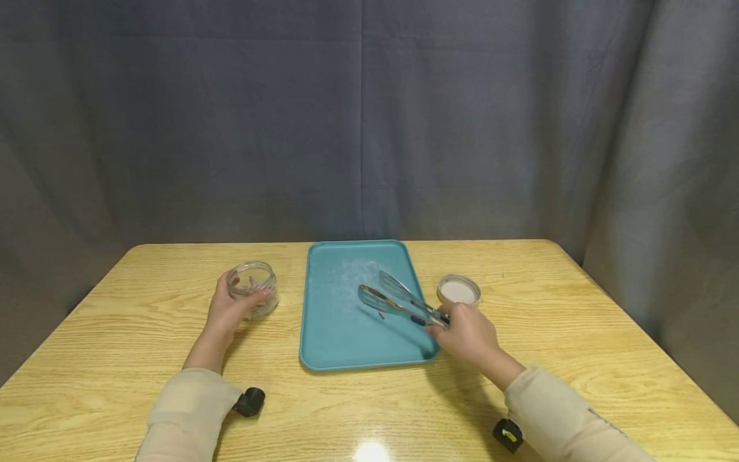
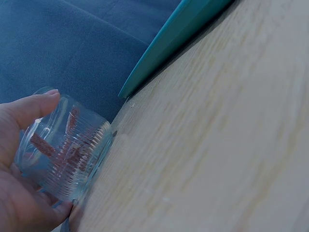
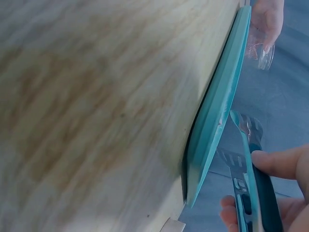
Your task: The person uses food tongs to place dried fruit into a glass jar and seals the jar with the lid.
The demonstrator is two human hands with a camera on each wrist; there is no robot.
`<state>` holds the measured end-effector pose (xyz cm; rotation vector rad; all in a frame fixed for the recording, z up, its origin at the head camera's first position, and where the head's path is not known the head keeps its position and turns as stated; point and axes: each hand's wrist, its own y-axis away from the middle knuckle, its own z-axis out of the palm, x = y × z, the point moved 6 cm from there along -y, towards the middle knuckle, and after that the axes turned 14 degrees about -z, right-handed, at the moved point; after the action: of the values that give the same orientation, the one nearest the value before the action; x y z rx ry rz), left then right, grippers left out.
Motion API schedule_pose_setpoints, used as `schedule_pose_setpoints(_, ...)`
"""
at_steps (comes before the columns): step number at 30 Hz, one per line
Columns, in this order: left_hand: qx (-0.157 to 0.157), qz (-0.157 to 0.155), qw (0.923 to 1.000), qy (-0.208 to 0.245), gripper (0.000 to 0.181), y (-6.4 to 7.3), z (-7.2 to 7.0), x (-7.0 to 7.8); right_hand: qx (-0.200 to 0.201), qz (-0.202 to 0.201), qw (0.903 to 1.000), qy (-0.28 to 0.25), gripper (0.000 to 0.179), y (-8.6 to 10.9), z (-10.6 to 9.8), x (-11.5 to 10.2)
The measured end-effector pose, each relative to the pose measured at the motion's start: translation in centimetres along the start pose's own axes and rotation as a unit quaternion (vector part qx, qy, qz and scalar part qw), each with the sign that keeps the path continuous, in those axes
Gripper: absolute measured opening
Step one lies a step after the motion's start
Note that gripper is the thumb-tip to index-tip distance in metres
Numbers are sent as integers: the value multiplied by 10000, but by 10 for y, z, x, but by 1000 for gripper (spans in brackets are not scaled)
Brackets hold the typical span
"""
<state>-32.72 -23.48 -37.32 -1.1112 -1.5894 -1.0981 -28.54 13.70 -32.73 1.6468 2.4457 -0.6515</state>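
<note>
My left hand (image 1: 226, 311) grips a ribbed clear glass jar (image 1: 267, 308), its mouth uncovered, on the table left of the tray. Several short reddish-brown sticks (image 2: 43, 145) lie inside the jar in the left wrist view. In my right hand (image 1: 470, 337) are metal tongs with dark handle grips (image 1: 398, 305), slotted ends spread apart above the blue-green tray (image 1: 340, 340). A small reddish-brown piece (image 1: 382, 315) shows on the tray beside the lower tong end. Between the tong ends I see nothing held.
Just beyond my right hand lies a round jar lid (image 1: 458, 290) with a pale inside. Whitish smudges mark the tray's far half. The wooden table (image 1: 369, 404) ends at a dark grey curtain (image 1: 242, 128).
</note>
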Motion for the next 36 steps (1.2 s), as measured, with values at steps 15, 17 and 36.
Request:
schedule_pose_setpoints(15, 22, -38, 10000, 51, 97, 0, -1, -1, -190, -232, 9994, 151, 24, 3, 5, 2)
schedule_pose_setpoints(17, 30, -48, 10000, 50, 97, -1, -1, -2, -196, -257, 9994, 153, 25, 4, 5, 2)
schedule_pose_setpoints(36, 40, -2, 10000, 30, 97, -2, -1, -2, 85, -825, 9943, 663, 20, 7, 2, -1)
